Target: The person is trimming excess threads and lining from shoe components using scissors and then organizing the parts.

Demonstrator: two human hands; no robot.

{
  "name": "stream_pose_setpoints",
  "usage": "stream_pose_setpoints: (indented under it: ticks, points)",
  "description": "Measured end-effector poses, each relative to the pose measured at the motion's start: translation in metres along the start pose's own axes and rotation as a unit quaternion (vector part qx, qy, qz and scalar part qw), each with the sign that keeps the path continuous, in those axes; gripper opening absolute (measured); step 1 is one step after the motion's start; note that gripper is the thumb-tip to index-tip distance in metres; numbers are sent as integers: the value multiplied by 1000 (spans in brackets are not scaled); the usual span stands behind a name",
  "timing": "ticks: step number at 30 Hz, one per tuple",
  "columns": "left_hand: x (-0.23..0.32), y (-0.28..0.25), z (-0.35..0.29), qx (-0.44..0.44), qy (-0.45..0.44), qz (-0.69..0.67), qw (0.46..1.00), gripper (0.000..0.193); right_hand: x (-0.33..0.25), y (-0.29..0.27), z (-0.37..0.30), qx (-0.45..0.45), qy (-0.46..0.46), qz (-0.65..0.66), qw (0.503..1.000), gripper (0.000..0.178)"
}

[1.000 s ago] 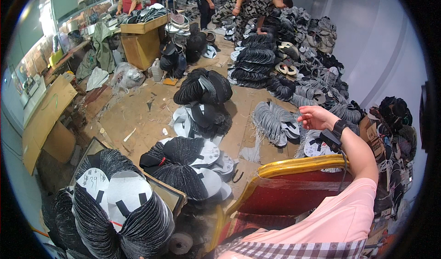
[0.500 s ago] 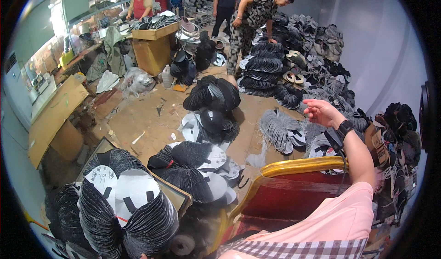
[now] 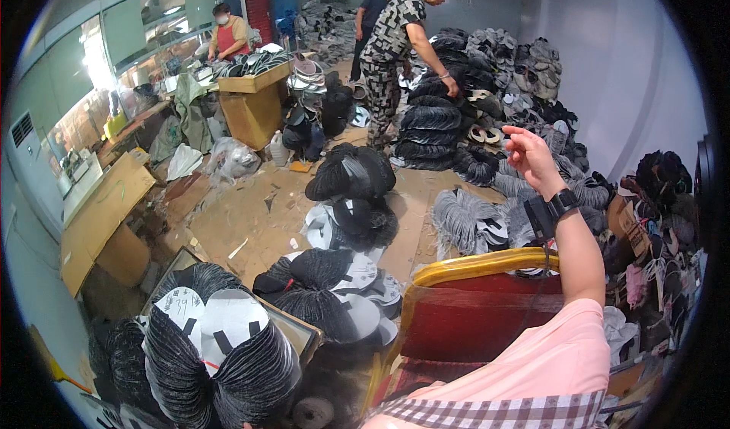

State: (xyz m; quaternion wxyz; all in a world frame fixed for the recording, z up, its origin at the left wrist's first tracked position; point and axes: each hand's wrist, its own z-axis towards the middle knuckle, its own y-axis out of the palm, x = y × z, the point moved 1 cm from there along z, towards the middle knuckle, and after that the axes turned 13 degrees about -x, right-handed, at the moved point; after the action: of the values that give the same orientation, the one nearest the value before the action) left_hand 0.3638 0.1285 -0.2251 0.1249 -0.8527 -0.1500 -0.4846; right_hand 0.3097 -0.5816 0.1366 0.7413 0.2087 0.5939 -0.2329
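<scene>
My right hand (image 3: 532,157) is raised at the right, holding nothing, with its index finger stretched out and the others loosely bent. A black band with a small dark device (image 3: 561,202) is on that wrist. Below the arm stands a red chair (image 3: 475,315) with a yellow frame. In the near left sits a big bundle of black, layered shoe pieces (image 3: 255,376), with white pieces (image 3: 236,315) on top, one handwritten. Only a sliver of what seems to be my left hand (image 3: 248,426) shows at the lower edge, under this bundle; its fingers are hidden.
More black bundles (image 3: 351,172) lie along the floor ahead, with a grey one (image 3: 464,220) right of them. Large piles (image 3: 475,71) line the far right wall. A person in patterned clothes (image 3: 395,41) stands there; two others are farther back. Cardboard (image 3: 106,208) leans at left.
My right hand has risen slightly, its index finger now straighter. The person in patterned clothes has straightened up from a deeper bend. The whole view has shifted a little.
</scene>
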Motion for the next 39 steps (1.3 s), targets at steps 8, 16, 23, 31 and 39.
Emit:
stream_pose_setpoints:
  ticks: [8,16,23,31,39]
  points:
    - [16,5,-18,-13,-24,20,999,40,-6,5,-6,-8,-11,13,1000,25]
    - [10,1,-14,4,-45,27,999,43,-5,8,-6,-14,-10,21,1000,24]
    - [-3,-7,-3,-9,-39,7,999,44,-6,11,-7,-8,-3,6,1000,25]
    - [-2,-7,-2,-27,-32,16,999,41,-3,7,-5,-15,17,1,1000,25]
    - [-2,-5,-3,-11,-28,8,1000,46,-3,8,-6,-25,25,-13,999,25]
